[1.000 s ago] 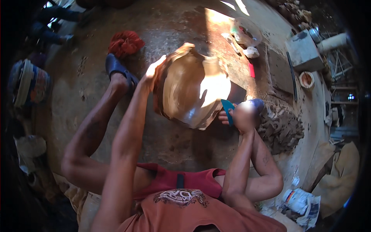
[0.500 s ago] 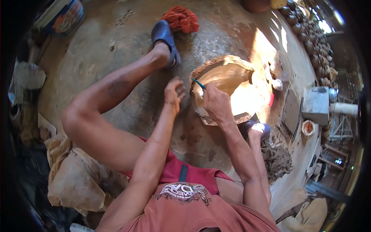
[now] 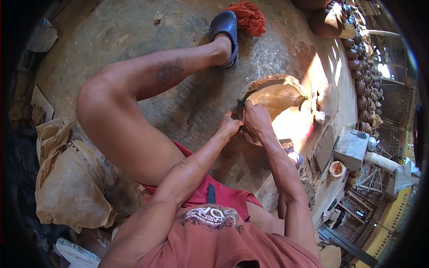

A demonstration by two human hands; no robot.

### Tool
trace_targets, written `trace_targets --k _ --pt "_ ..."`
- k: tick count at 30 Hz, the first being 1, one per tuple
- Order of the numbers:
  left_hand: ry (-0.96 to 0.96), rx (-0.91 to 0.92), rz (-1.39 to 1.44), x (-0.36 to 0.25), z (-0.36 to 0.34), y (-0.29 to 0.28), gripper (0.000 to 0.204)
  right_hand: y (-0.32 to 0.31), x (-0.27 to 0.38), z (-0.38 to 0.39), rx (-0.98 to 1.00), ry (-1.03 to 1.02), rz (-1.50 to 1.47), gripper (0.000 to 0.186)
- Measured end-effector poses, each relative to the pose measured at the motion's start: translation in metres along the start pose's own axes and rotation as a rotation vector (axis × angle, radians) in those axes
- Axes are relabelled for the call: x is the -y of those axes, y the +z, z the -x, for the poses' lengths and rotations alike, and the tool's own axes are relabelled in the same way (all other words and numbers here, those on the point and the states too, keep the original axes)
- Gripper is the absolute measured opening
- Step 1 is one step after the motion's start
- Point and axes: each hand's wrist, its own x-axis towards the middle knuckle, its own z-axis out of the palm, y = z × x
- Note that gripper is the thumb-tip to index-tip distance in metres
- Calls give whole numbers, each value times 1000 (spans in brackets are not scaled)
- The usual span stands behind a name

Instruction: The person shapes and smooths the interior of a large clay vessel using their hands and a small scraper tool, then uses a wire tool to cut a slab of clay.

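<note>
A large clay vessel (image 3: pixel 270 81) with a wide, uneven opening lies on the floor to the right of my bent left leg, sunlight falling on its inside. My right hand (image 3: pixel 257 117) is closed on a teal scraper (image 3: pixel 242 103) at the vessel's left edge, with most of the tool hidden by fingers. My left hand (image 3: pixel 230 123) is just left of it, fingers curled and thumb reaching to the vessel's outer edge.
A red cloth (image 3: pixel 250 18) lies beside my blue clog (image 3: pixel 221 24). Crumpled tan sheets (image 3: pixel 73 192) are at lower left. At right stand a grey block (image 3: pixel 351 147), a round container (image 3: pixel 337 168) and rows of dark pots (image 3: pixel 357 71), near a clay pile (image 3: pixel 307 178).
The view has swung round. My left hand let go of the vessel, then came back to its edge lower down. My right hand moved with the scraper to the vessel's left edge.
</note>
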Motion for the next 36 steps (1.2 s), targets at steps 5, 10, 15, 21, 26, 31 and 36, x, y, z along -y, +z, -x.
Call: trace_targets --k 5,10,15,21,26,31,36 --pt "-36 -6 208 -3 7 6 44 -17 -6 -15 303 -86 105 28" --pt "-92 -11 328 -3 15 2 40 -19 -1 -21 519 -36 228 26" --pt "-127 -34 420 4 16 -8 46 -56 6 -13 784 24 211 28" --pt "166 -334 226 -24 22 -19 36 -118 -80 64 294 390 -269 26" --pt "547 -283 134 -49 26 -9 35 -115 -178 145 -312 806 -352 37" --pt "1134 -155 -89 -82 56 17 34 -98 -194 183 -634 697 -386 56" --pt "1394 270 -365 -130 158 104 38 -149 -107 200 -837 192 -872 61"
